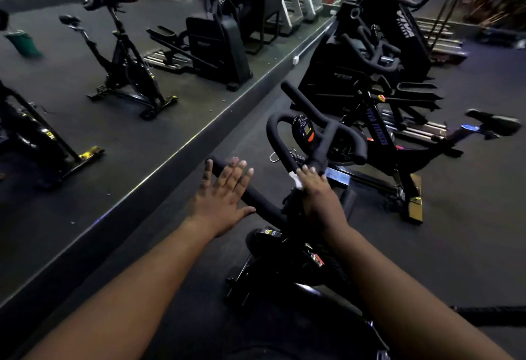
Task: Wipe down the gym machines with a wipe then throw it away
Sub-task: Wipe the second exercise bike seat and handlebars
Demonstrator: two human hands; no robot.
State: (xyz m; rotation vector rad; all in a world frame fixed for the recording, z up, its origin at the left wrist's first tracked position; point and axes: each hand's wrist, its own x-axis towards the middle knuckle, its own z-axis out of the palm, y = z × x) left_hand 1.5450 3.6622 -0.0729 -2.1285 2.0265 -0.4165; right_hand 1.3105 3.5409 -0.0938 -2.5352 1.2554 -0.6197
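Note:
A black spin bike [287,263] stands right in front of me, its padded handlebars [318,132] carrying a small round console [304,132]. My right hand [316,191] grips a white wipe [297,181] against the bar just below the console, fingers curled over it. Only a corner of the wipe shows under the hand. My left hand [225,191] is flat with its fingers spread, lying over the long left handlebar horn [256,197] and holding nothing.
A second spin bike [378,137] with a saddle [495,124] stands just beyond, and a large black stepper machine [370,46] behind it. A wall mirror [99,109] fills the left side, reflecting bikes and machines. Dark rubber floor [469,217] lies to the right.

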